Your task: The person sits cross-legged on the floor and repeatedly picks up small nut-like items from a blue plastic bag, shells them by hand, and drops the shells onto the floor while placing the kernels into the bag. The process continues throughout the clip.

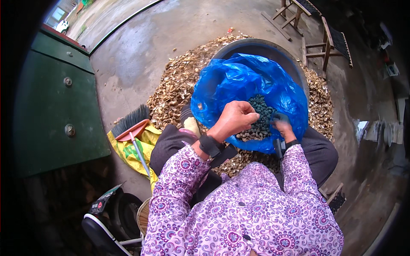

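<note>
Yellow sack (147, 158) bears green print. Over the blue bag (232, 79), left hand (239, 116) pinches narrow; right hand (282, 124), blurred: cannot tell.

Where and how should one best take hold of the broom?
Grip the broom by its slim, straight handle, probably from above and the near side: the handle slants back toward the camera, while the wide, dark bristles point away.

The plastic bag (252, 74) is glossy (crinkled, too), the basin (265, 49) smooth metal, the shells (171, 96) rough.
</note>
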The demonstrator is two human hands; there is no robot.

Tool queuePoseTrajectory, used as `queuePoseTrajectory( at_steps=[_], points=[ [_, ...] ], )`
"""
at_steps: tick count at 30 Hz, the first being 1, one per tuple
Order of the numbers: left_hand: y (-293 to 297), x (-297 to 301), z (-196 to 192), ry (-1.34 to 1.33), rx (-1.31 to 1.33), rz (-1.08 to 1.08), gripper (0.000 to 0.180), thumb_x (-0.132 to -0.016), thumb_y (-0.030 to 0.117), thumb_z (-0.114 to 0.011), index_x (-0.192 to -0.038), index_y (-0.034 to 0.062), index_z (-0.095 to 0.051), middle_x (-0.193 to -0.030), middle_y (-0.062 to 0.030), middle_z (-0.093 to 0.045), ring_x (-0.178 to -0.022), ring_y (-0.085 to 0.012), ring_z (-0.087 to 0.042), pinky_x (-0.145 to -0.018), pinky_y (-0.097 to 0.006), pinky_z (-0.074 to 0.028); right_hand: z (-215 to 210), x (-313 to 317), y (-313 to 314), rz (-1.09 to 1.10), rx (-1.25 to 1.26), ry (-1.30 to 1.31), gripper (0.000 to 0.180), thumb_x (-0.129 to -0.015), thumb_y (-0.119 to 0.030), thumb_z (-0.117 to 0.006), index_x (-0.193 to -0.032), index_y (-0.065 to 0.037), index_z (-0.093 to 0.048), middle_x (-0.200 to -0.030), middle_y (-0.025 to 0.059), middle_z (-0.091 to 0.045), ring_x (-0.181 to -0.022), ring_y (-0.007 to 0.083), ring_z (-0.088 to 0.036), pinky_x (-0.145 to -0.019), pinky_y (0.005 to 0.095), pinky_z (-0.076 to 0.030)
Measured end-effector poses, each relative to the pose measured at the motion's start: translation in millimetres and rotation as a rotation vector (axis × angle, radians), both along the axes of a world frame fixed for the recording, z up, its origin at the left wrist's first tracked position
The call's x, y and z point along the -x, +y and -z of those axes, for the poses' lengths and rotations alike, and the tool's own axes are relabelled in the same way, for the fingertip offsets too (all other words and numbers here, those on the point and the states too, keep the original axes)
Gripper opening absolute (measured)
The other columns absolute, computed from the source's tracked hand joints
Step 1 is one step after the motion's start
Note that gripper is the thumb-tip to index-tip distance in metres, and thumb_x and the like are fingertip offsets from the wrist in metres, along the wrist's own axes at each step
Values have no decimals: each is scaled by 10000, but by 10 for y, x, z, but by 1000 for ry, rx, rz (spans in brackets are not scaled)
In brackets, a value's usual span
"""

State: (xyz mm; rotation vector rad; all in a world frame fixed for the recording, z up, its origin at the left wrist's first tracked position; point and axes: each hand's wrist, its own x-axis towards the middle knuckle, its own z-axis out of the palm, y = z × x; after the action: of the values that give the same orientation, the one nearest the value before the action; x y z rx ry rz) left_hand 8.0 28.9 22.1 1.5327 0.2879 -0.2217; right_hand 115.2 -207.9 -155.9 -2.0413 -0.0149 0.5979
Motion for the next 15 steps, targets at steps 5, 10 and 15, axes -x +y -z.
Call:
queuePoseTrajectory(
  at_steps=[5,10,15],
  points=[
    [-13,6,28,21,-1,-7,208,-731,177,-622,-760,-29,-618,-595,-63,-587,-505,-106,-577,-466,-233,-445,-118,73,118,-386,378,-208,245,-658,-118,-627,-880,-15,-641,-776,115,-642,-700,220,-620,-626,315,-485],
    [-33,-11,-5,-1,-6,0,208,-725,175,-624,-750,-31,-617,-598,-68,-588,-510,-108,-578,-465,-233,-445,-152,271,136,-564,601,-278,259,-566,-177,-693,-793,-57,-662,-780,148,-638,-720,297,-614,-660,361,-487],
    [13,-8,-5,7,20,-10,208,-745,176,-616,-794,-26,-613,-638,-51,-593,-537,-94,-560,-487,-216,-437,-189,275,158,-566,580,-189,254,-565,-204,-704,-762,-48,-663,-761,149,-639,-709,272,-619,-651,353,-486]
  ],
)
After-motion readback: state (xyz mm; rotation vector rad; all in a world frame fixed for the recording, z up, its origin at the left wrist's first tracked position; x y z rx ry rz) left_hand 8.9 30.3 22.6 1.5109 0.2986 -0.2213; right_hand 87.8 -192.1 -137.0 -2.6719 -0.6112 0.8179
